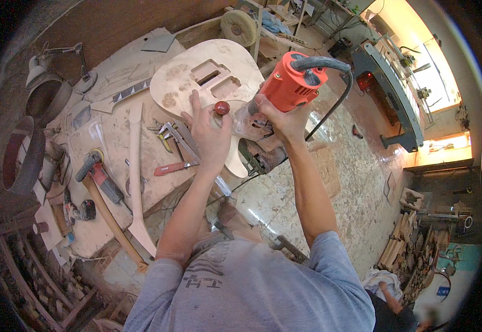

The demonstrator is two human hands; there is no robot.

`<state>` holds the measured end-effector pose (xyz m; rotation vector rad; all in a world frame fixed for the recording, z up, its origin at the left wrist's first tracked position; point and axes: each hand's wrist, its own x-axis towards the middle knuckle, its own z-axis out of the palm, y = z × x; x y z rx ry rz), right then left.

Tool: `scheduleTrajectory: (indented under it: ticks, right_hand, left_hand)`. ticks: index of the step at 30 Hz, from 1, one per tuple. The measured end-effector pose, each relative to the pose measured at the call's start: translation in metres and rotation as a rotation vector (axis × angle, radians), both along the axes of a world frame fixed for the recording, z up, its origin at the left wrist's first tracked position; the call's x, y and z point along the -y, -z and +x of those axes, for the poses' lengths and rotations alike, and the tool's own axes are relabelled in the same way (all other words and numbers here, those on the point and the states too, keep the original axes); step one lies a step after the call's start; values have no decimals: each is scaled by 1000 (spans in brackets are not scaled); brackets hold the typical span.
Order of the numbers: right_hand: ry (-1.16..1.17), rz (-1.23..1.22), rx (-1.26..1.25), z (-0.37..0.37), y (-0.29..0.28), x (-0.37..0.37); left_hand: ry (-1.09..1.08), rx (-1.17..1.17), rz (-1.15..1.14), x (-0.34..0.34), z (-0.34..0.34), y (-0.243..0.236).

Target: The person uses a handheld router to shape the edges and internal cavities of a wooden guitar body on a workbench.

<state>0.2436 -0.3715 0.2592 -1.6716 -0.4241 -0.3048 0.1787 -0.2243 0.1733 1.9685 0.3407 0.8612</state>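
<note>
A pale wooden guitar body [196, 83] with two rectangular cut-outs lies on the workbench [113, 144]. An orange hand router [293, 86] with a grey cable stands on the body's near edge. My right hand [279, 119] grips the router's base. My left hand [210, 130] lies flat on the wood beside it, its fingers by the router's dark red side knob [222, 107].
A wooden guitar neck [135, 171], a red-handled tool [171, 167], metal calipers [169, 133] and a hammer [108, 210] lie on the bench. A lamp [41, 61] stands at the far left. Another person's hand [387, 290] shows at the lower right, by stacked wood [404, 243].
</note>
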Motion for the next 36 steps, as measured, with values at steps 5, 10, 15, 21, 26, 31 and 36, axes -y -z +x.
scheduleTrajectory:
  ticks: [5, 10, 15, 21, 26, 31, 36]
  right_hand:
    - [-8, 19, 21, -2, -1, -4]
    - [-13, -1, 24, -3, 0, -4]
    - [-21, 27, 45, -4, 5, -5]
    - [-30, 20, 4, -6, 4, -4]
    - [-27, 42, 0, -10, 0, -6]
    - [-52, 32, 16, -10, 0, -5]
    - [-81, -76, 30, -10, 0, 0]
  left_hand:
    - [8, -7, -34, -1, 0, 0]
    - [17, 2, -98, 0, -1, -2]
    - [14, 58, -125, 0, -1, 0]
    - [-14, 28, -108, 0, -3, 0]
    - [-38, 50, -83, 0, -3, -2]
    - [-35, 79, -100, 0, -3, 0]
    - [-38, 140, -80, -1, -1, 7]
